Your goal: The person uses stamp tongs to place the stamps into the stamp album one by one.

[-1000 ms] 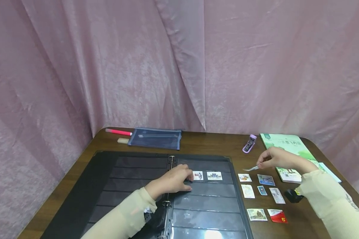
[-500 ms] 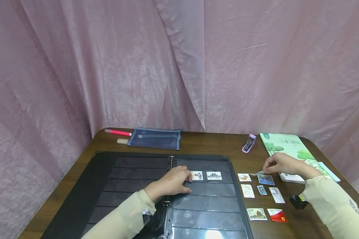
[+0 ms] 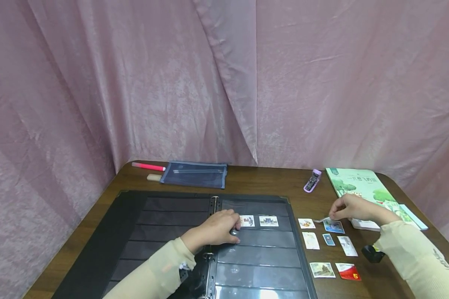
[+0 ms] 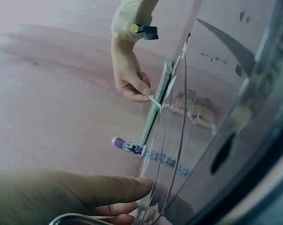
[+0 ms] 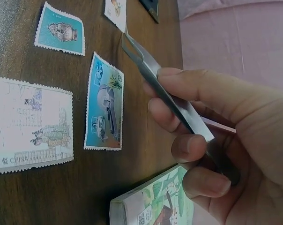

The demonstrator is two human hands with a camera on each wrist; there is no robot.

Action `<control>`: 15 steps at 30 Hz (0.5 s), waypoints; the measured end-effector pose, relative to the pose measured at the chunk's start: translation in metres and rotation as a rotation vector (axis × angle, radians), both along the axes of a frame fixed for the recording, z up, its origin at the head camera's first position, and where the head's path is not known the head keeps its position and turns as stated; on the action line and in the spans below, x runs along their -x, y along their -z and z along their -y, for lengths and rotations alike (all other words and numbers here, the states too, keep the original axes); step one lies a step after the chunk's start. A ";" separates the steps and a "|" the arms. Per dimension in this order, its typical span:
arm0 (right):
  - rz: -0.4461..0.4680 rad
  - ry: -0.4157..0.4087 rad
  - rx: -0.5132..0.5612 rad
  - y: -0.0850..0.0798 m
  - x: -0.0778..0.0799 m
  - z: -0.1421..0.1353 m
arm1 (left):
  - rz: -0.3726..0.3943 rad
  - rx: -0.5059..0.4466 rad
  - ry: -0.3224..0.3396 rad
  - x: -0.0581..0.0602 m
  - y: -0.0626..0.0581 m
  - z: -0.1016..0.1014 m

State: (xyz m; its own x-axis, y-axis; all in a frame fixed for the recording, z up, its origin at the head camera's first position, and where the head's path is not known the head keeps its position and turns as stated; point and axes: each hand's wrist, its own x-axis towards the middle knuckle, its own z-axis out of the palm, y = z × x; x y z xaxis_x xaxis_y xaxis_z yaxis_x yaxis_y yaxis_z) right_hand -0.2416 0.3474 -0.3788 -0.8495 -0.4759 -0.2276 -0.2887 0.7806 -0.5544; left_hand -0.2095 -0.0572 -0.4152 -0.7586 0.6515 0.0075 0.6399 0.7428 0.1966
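Observation:
My right hand (image 3: 349, 207) pinches a pair of metal tweezers (image 5: 169, 101) between thumb and fingers. The bent tweezer tips are right at the corner of a small white stamp (image 5: 115, 11) lying on the table. Nearby lie a blue stamp (image 5: 104, 108) with vehicles on it, a small teal stamp (image 5: 61, 30) and a larger pale stamp (image 5: 31, 126). My left hand (image 3: 217, 227) rests on the open black stamp album (image 3: 260, 253) near its rings, its thumb (image 4: 118, 190) extended. Beside its fingertips, two stamps (image 3: 268, 221) sit in one strip of the right page.
Lower on the table are a building stamp (image 3: 322, 270) and a red-and-white stamp (image 3: 348, 271). A green book (image 3: 359, 179) lies beyond my right hand, with a purple clipper-like item (image 3: 312, 181) left of it. A blue pouch (image 3: 194, 176) and pink pen (image 3: 148, 166) lie behind the album.
My right hand has moved right and closer to the table, bringing the tweezer tips from behind the small white stamp to its edge. My left hand stays on the album.

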 end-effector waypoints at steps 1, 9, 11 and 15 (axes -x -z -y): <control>0.005 -0.001 0.002 0.000 0.001 0.000 | 0.004 -0.002 -0.002 0.000 0.000 0.000; 0.059 -0.016 0.049 0.005 0.003 -0.001 | 0.042 -0.014 -0.009 0.000 0.000 -0.001; 0.067 -0.030 0.065 0.005 0.003 -0.001 | 0.043 -0.015 -0.008 -0.001 -0.001 -0.001; 0.075 -0.066 0.098 0.007 0.005 0.000 | 0.050 -0.013 -0.011 -0.002 -0.002 0.000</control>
State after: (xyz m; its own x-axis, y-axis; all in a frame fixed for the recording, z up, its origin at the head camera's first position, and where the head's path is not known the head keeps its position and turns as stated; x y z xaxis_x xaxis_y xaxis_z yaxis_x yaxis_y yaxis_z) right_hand -0.2470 0.3474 -0.3861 -0.7982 -0.5532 -0.2385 -0.2926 0.7021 -0.6492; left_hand -0.2080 -0.0567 -0.4135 -0.7653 0.6433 -0.0223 0.6208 0.7468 0.2384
